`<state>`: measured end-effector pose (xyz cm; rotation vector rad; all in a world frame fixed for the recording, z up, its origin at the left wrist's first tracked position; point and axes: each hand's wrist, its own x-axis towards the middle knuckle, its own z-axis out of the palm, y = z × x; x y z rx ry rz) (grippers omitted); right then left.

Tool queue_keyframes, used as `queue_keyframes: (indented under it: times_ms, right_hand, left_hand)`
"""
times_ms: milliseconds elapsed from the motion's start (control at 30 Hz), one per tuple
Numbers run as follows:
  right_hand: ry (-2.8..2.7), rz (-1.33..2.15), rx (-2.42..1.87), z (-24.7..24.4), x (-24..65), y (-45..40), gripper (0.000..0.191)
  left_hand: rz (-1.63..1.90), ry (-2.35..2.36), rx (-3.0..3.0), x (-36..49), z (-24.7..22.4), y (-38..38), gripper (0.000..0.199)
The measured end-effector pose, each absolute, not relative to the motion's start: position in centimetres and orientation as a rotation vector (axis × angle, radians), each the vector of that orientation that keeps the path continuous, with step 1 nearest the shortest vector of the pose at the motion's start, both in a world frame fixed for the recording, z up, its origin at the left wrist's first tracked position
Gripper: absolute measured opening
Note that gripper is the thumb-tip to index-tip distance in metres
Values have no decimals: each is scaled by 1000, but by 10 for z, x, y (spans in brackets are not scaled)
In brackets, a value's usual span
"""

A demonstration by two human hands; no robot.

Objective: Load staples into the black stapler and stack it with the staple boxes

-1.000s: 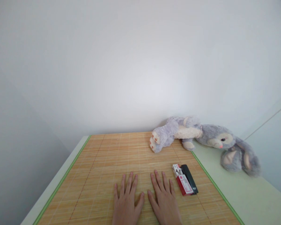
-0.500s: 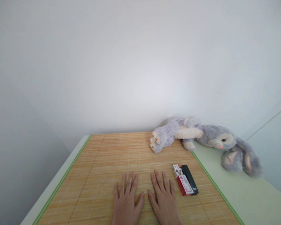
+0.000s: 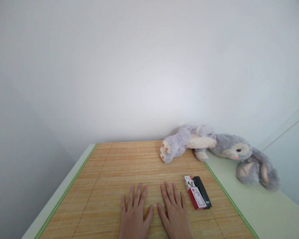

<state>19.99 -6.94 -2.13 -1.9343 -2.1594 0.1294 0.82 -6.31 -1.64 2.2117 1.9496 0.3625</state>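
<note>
My left hand [image 3: 136,214] lies flat, palm down, on the bamboo mat [image 3: 107,186], fingers spread and holding nothing. Beside it, my right hand [image 3: 174,212] rests the same way, with a small gap between the two thumbs. Just right of my right hand is a red and white box [image 3: 197,198] with a label on top. A smaller white box [image 3: 189,182] with a picture on it sits behind that one. Along the right side of both boxes lies a black stapler [image 3: 202,192]. Neither hand touches these things.
A grey plush rabbit [image 3: 201,141] lies on its side at the back right, its head and long ears reaching past the mat onto the pale green tabletop [image 3: 269,212]. A white wall [image 3: 139,73] stands behind the table. Green edging [image 3: 67,186] borders the mat.
The view has shifted very slightly, so the things sit a few pixels lower. Both hands and all the objects stay in place.
</note>
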Motion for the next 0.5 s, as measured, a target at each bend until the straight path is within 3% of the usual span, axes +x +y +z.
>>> queue_keyframes:
  times_ms: [500]
  right_hand:
    - [-2116, 187, -1897, -20, 201, -69, 66]
  left_hand:
    - [474, 1930, 2213, 7, -20, -64, 66]
